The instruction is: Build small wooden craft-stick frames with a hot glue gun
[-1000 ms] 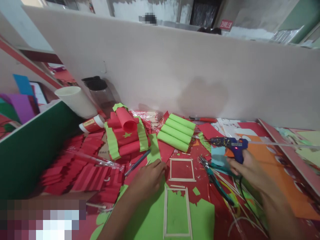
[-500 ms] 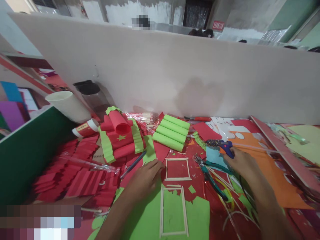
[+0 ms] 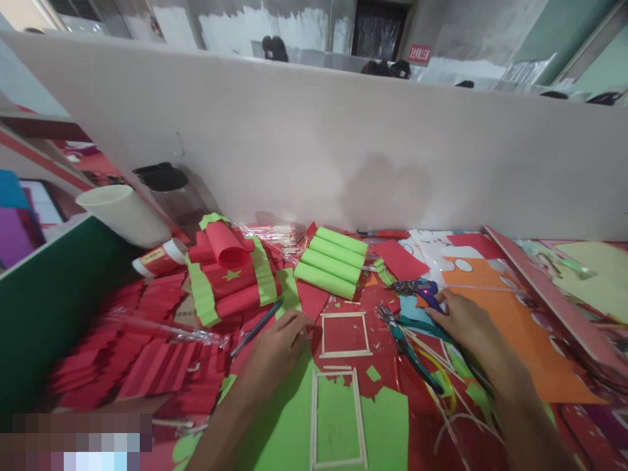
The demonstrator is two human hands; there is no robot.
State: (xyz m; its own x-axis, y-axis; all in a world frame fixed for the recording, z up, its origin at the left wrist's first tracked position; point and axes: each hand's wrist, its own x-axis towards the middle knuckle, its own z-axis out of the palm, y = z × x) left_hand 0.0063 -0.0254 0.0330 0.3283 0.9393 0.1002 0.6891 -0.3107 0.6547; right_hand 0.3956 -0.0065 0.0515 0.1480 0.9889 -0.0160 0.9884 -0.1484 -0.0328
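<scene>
My right hand (image 3: 464, 317) is closed around the handle of a blue hot glue gun (image 3: 420, 291), whose nozzle points left. Just below the gun lie teal-handled pliers (image 3: 405, 343). My left hand (image 3: 287, 337) rests with curled fingers at the left of a small rectangular frame of thin wooden sticks (image 3: 369, 335); whatever its fingertips may pinch is hidden. A second, taller stick frame (image 3: 362, 425) lies nearer, on a green sheet (image 3: 387, 425). Beside my left hand is a dark pen (image 3: 258, 327).
Rolled green paper (image 3: 333, 261) and a red-and-green paper piece with a star (image 3: 226, 275) stand farther back. Folded red strips (image 3: 161, 360) cover the left. Orange sheets (image 3: 520, 327) lie right. A pale partition (image 3: 294, 137) closes off the back; a green box wall (image 3: 59, 314) stands left.
My right hand has brought the glue gun slightly to the left. My left hand has drawn back a little from the small stick frame. The whole view has shifted slightly.
</scene>
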